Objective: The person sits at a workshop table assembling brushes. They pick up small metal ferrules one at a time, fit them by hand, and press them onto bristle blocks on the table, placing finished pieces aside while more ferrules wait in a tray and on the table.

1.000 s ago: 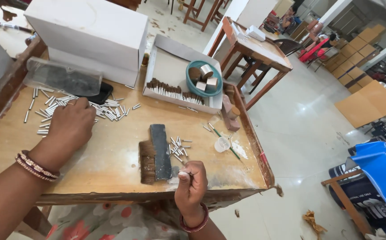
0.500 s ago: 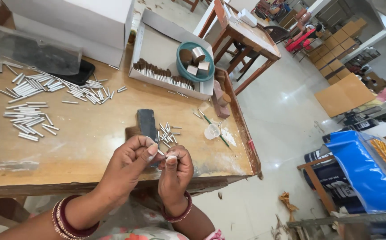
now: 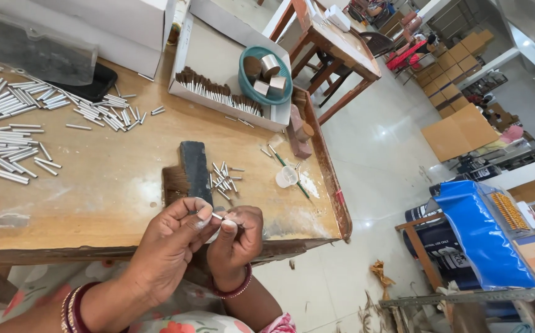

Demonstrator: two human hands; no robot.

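Observation:
My left hand [image 3: 172,243] and my right hand [image 3: 238,237] meet at the near edge of the wooden table [image 3: 107,185]. Together they pinch a small silver metal tube [image 3: 218,216] between the fingertips. Just beyond them lies a dark brush [image 3: 188,171] with brown bristles. A small heap of short silver tubes [image 3: 223,179] rests beside it. Many more silver tubes [image 3: 27,117] are spread over the left of the table.
A white tray [image 3: 218,68] at the back holds a row of brown-tipped sticks [image 3: 218,92] and a teal bowl [image 3: 266,77] with tape rolls. White boxes [image 3: 95,24], a clear plastic bag [image 3: 30,52], a small clear cup [image 3: 286,177], a wooden stool [image 3: 329,49] and a blue crate [image 3: 477,234] surround.
My left hand left the tube pile at the left and came to my right hand at the near edge. Both now hold one tube. The view has shifted closer.

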